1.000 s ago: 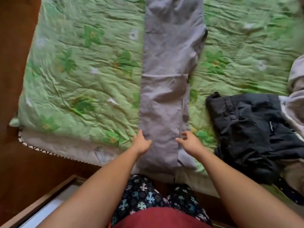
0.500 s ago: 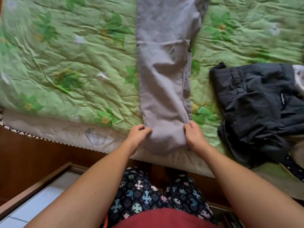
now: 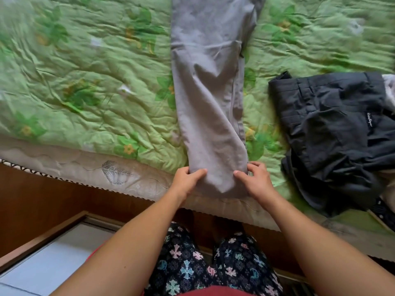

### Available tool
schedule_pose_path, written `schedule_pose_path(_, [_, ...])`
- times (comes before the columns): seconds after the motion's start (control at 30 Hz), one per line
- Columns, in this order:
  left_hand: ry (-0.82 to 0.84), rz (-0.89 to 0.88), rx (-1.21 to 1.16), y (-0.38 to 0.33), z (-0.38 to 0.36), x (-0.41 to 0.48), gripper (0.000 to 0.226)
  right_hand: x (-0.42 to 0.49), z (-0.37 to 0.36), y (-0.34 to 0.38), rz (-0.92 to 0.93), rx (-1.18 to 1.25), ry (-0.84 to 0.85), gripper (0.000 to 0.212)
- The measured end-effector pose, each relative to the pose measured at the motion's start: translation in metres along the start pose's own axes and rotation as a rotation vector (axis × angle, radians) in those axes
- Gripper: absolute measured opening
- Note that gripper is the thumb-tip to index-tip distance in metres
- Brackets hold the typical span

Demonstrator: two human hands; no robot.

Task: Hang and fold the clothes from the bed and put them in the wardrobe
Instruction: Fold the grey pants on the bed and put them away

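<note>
Grey trousers [image 3: 210, 99]: laid lengthwise on the green quilt [image 3: 89, 82], legs together, hems at the bed's near edge.
Left hand [image 3: 187, 182]: pinching the hem's left corner — thumb on top.
Right hand [image 3: 255, 180]: pinching the right corner likewise.
Black garment [image 3: 333, 129]: crumpled to the right — well apart.
</note>
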State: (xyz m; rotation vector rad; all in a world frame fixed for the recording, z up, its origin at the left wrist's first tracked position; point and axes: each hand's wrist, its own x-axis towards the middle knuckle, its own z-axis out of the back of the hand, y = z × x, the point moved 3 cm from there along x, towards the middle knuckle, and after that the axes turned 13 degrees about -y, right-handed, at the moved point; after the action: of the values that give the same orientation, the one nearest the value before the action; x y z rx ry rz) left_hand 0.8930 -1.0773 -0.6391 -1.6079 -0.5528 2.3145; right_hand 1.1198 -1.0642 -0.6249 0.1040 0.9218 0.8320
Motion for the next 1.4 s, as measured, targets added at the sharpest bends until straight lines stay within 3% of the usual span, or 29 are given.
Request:
schedule_pose_path(0.2, [0.095, 0.064, 0.103, 0.01, 0.029, -0.005, 0.018, -0.019, -0.02, 0.01, -0.201, 0.4, 0.212, 0.005])
schedule_pose_path(0.33, [0.039, 0.009, 0.1, 0.013, 0.058, -0.01, 0.002, -0.042, -0.047, 0.007, -0.365, 0.479, 0.296, 0.009])
schedule_pose_path(0.43, [0.056, -0.051, 0.129, 0.015, 0.07, -0.008, 0.005, -0.045, -0.062, 0.003, -0.246, 0.276, 0.245, 0.032])
schedule_pose_path(0.57, [0.135, -0.105, 0.229, 0.009, 0.075, -0.001, 0.011, -0.043, -0.069, 0.013, -0.12, 0.087, 0.183, 0.027])
schedule_pose_path(0.73, [0.231, -0.109, 0.329, 0.005, 0.082, 0.001, 0.015, -0.042, -0.067, 0.013, -0.086, -0.031, 0.182, 0.024])
schedule_pose_path(0.8, [0.249, -0.088, 0.324, 0.007, 0.085, 0.0, 0.021, -0.046, -0.066, 0.012, -0.112, -0.033, 0.158, 0.022])
schedule_pose_path(0.9, [0.273, -0.121, 0.345, 0.004, 0.088, 0.004, 0.007, -0.048, -0.069, 0.009, -0.145, -0.037, 0.136, 0.021])
schedule_pose_path(0.97, [0.269, -0.161, 0.326, -0.003, 0.088, 0.01, 0.02, -0.045, -0.069, 0.015, -0.183, 0.019, 0.111, 0.019])
schedule_pose_path(1.07, [0.185, -0.2, 0.211, -0.023, 0.088, 0.023, 0.004, -0.021, -0.059, 0.033, -0.195, 0.049, -0.051, 0.033])
schedule_pose_path(1.13, [0.129, -0.189, 0.132, -0.037, 0.086, 0.034, 0.012, -0.001, -0.052, 0.047, -0.191, 0.067, -0.167, 0.037])
schedule_pose_path(1.27, [0.083, -0.246, 0.166, -0.062, 0.077, 0.056, 0.014, 0.019, -0.056, 0.064, -0.257, 0.288, -0.187, 0.026])
schedule_pose_path(1.4, [0.119, -0.259, 0.24, -0.081, 0.07, 0.076, 0.016, 0.026, -0.056, 0.06, -0.183, 0.162, -0.177, 0.016])
